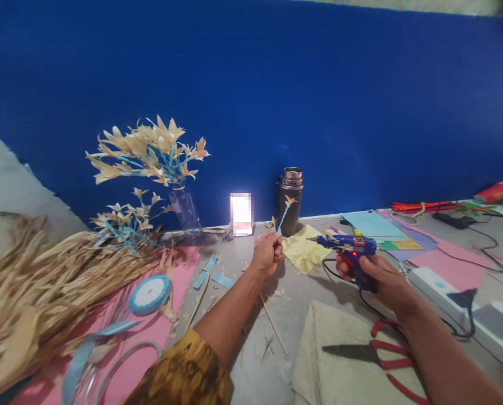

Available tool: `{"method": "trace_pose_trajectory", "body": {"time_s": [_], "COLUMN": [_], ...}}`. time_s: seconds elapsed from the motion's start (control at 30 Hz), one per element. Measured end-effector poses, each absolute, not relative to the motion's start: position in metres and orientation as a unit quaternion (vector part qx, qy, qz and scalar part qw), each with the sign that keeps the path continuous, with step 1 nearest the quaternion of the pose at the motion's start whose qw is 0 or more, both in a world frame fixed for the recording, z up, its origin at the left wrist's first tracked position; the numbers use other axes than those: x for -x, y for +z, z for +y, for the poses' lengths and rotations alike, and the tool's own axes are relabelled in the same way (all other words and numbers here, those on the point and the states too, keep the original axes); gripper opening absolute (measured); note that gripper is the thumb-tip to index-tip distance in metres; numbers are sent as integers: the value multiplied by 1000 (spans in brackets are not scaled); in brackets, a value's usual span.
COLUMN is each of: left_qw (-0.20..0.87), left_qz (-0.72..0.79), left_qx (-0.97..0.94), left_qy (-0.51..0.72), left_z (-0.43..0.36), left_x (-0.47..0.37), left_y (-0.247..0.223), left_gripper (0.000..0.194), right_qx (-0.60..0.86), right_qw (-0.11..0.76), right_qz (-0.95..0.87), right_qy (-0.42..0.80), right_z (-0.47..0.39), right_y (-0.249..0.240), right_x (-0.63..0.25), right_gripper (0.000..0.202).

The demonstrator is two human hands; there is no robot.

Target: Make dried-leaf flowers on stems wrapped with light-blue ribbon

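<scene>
Between the fingers of my left hand is the blue-wrapped stem of a small corn-husk flower, held upright in front of a dark flask. My right hand grips a blue glue gun with a small red light lit on it. Its nozzle points left toward my left hand, a short way apart from it. Under the nozzle lies a yellow paper sheet with smudges on it. Red-handled scissors rest on a folded pale cloth below my right forearm.
At left, a clear bottle holds husk flowers, beside dried husks and a blue ribbon roll. A bright phone screen leans on the blue wall. Coloured paper and a power strip lie at right.
</scene>
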State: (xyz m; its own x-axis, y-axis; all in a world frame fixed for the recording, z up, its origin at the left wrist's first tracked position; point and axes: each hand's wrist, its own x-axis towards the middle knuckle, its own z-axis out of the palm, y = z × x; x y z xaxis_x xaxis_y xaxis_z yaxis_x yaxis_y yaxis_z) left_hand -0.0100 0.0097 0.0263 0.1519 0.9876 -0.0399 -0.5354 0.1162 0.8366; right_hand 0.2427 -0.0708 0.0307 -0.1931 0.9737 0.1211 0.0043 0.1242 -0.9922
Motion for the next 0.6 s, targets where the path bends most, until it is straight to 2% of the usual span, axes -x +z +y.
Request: {"method": "trace_pose_trajectory", "body": {"time_s": [0.1,0.27,0.4,0.5,0.6], "left_qw": [681,716,760,778,771], "left_qz": [306,264,228,215,231], "left_qx": [-334,-347,-379,-413,-447], "left_qy": [576,546,477,422,390], "left_z": [12,4,-9,-18,-26], "left_x": [15,13,4,-3,-12], "left_y": [29,41,47,45,42], "left_gripper": [28,29,29,29,28], "right_qx": [432,576,553,539,521], "right_qw": [494,362,304,344,475], "right_qz": [-571,-696,-761,-748,-626], "right_qy": [494,231,151,178,335], "right_z": [-67,-52,-46,-51,-58], "right_y": [30,18,8,14,23], "right_x": [-245,-243,-240,-237,-229], "right_gripper": [47,39,29,35,35]}}
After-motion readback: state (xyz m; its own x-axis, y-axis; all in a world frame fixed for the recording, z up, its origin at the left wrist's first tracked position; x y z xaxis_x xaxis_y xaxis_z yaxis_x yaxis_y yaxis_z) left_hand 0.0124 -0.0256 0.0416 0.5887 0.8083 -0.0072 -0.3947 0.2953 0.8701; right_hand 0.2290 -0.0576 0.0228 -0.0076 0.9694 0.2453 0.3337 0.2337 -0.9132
